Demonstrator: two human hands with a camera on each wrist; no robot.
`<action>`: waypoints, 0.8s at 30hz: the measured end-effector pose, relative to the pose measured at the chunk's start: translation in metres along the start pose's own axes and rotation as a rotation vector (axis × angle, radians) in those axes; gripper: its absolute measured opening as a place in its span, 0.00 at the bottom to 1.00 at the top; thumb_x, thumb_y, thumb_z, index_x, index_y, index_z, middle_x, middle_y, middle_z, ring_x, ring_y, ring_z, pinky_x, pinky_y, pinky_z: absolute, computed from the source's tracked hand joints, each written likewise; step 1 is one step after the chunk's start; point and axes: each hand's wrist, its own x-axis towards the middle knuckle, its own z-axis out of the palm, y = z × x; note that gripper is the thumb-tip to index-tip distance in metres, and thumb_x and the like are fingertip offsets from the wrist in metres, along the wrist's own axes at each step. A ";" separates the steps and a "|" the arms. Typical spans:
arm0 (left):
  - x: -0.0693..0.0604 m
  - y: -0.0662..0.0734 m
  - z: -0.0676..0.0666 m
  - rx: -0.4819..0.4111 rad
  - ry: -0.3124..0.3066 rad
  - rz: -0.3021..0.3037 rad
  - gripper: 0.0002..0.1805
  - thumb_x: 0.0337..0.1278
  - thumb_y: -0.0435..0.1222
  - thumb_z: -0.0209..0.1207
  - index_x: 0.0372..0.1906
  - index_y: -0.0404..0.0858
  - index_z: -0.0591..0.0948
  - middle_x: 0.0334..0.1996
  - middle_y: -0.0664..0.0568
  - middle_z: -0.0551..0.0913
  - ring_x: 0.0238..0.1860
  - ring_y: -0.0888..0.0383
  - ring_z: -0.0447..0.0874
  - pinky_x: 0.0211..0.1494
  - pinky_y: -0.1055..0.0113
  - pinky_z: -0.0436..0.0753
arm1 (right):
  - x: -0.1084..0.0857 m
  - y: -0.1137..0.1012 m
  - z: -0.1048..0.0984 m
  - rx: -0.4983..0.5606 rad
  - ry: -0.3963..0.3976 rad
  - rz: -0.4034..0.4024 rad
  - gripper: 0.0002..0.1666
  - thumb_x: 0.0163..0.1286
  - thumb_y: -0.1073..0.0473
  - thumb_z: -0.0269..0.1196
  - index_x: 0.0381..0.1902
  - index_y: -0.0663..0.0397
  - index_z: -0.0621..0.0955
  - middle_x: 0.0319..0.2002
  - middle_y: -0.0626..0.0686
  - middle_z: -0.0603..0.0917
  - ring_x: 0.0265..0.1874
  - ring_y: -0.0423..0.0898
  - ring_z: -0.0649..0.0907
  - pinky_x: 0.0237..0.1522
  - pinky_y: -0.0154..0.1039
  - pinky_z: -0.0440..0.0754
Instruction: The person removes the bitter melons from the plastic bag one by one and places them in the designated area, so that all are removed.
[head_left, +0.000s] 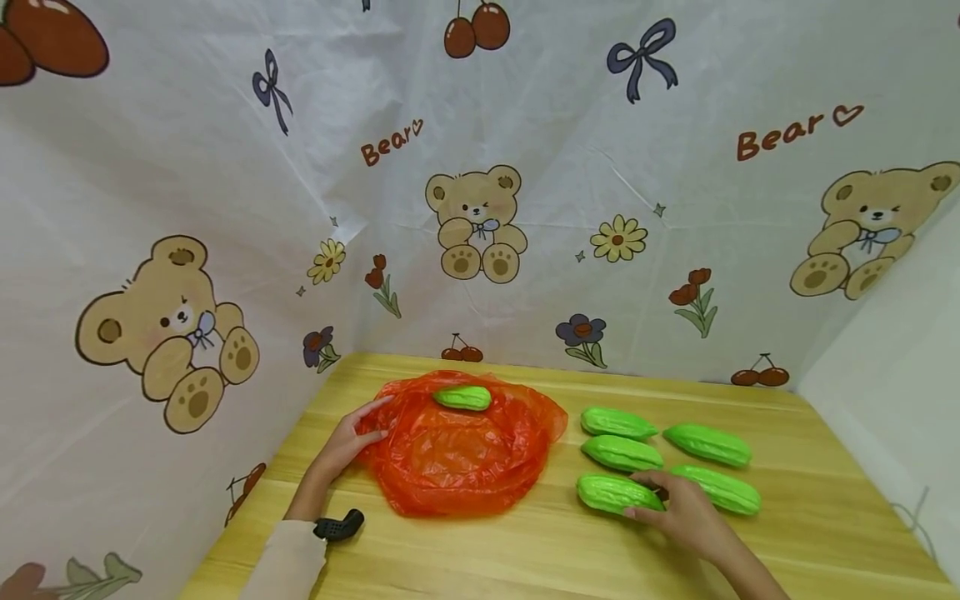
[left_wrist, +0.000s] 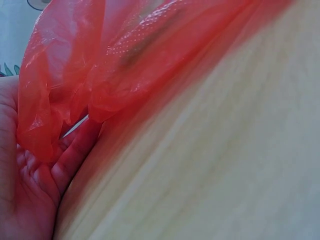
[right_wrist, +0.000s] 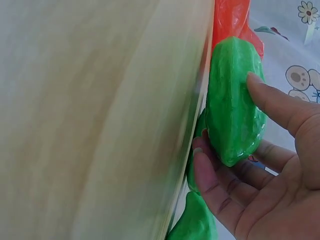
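Observation:
On the left of the table in the head view, a thin red plastic bag point(head_left: 517, 467) lies spread out with its mouth wide. One green bitter melon point(head_left: 463, 398) is at the far side of the bag's mouth. My left hand point(head_left: 347, 442) touches the bag's left edge, thumb and index finger apart; the red film point(left_wrist: 55, 95) hangs over its fingers in the left wrist view. My right hand point(head_left: 678, 508) holds the right end of the nearest bitter melon point(head_left: 611, 493) between thumb and fingers. The right wrist view shows that bitter melon point(right_wrist: 234, 100) close up.
Several more bitter melons lie around the right hand: two point(head_left: 618, 423) point(head_left: 622, 452) behind the held one, two point(head_left: 708, 443) point(head_left: 720, 489) to the right. A bear-printed sheet point(head_left: 555, 275) walls the back and left of the wooden table point(head_left: 450, 554).

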 end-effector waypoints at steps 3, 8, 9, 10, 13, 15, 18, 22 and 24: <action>-0.001 0.000 0.001 0.011 -0.005 0.007 0.32 0.65 0.34 0.64 0.74 0.39 0.70 0.75 0.41 0.64 0.76 0.39 0.57 0.74 0.40 0.60 | -0.001 0.002 0.001 0.003 -0.002 0.001 0.31 0.55 0.46 0.78 0.52 0.57 0.86 0.47 0.54 0.88 0.40 0.46 0.84 0.39 0.41 0.83; -0.001 0.002 0.001 0.015 -0.006 0.018 0.32 0.65 0.34 0.64 0.73 0.38 0.71 0.74 0.40 0.66 0.75 0.38 0.58 0.74 0.40 0.61 | 0.000 0.003 0.000 0.008 -0.015 0.005 0.32 0.55 0.45 0.78 0.53 0.57 0.86 0.43 0.52 0.87 0.38 0.43 0.82 0.37 0.40 0.82; -0.001 0.003 0.002 0.014 -0.007 0.015 0.32 0.65 0.34 0.64 0.73 0.39 0.71 0.75 0.40 0.66 0.75 0.38 0.58 0.74 0.40 0.61 | -0.001 0.003 0.000 0.019 -0.023 0.019 0.32 0.55 0.45 0.78 0.53 0.57 0.86 0.43 0.51 0.86 0.37 0.43 0.82 0.36 0.39 0.82; -0.001 0.003 0.002 0.012 -0.008 0.009 0.32 0.65 0.34 0.65 0.73 0.39 0.71 0.75 0.41 0.65 0.76 0.38 0.58 0.74 0.40 0.62 | -0.001 0.003 0.000 0.033 -0.031 0.031 0.33 0.55 0.45 0.78 0.54 0.57 0.85 0.42 0.52 0.86 0.35 0.43 0.82 0.34 0.38 0.81; -0.001 0.003 0.002 0.001 -0.008 -0.009 0.33 0.65 0.34 0.65 0.73 0.41 0.71 0.75 0.42 0.64 0.76 0.39 0.57 0.74 0.41 0.61 | -0.001 0.006 -0.001 0.047 -0.046 0.046 0.34 0.55 0.45 0.78 0.55 0.58 0.85 0.43 0.53 0.85 0.33 0.42 0.81 0.32 0.36 0.80; -0.002 0.002 0.002 0.003 -0.006 -0.019 0.33 0.65 0.35 0.65 0.74 0.41 0.71 0.76 0.42 0.64 0.77 0.39 0.57 0.74 0.41 0.61 | -0.001 0.008 -0.001 0.046 -0.051 0.036 0.34 0.55 0.47 0.78 0.55 0.59 0.84 0.44 0.53 0.86 0.33 0.43 0.82 0.32 0.36 0.81; -0.002 0.001 0.002 -0.003 0.005 -0.032 0.32 0.65 0.35 0.65 0.73 0.42 0.71 0.76 0.42 0.64 0.77 0.39 0.57 0.75 0.40 0.60 | -0.001 0.010 -0.002 0.009 -0.046 0.006 0.33 0.55 0.48 0.78 0.55 0.58 0.85 0.46 0.52 0.87 0.39 0.43 0.81 0.37 0.37 0.81; -0.001 0.001 0.001 -0.009 0.009 -0.039 0.33 0.64 0.35 0.65 0.73 0.42 0.71 0.76 0.42 0.64 0.77 0.39 0.57 0.75 0.40 0.60 | 0.000 0.008 -0.003 0.007 -0.055 0.003 0.32 0.55 0.49 0.78 0.55 0.59 0.85 0.47 0.54 0.87 0.40 0.45 0.83 0.38 0.38 0.82; -0.001 0.001 0.001 -0.007 0.006 -0.035 0.33 0.64 0.34 0.65 0.73 0.41 0.71 0.76 0.42 0.64 0.77 0.39 0.56 0.75 0.40 0.60 | 0.000 0.007 -0.004 0.004 -0.057 0.005 0.33 0.55 0.49 0.78 0.56 0.59 0.85 0.47 0.54 0.87 0.39 0.45 0.83 0.38 0.39 0.82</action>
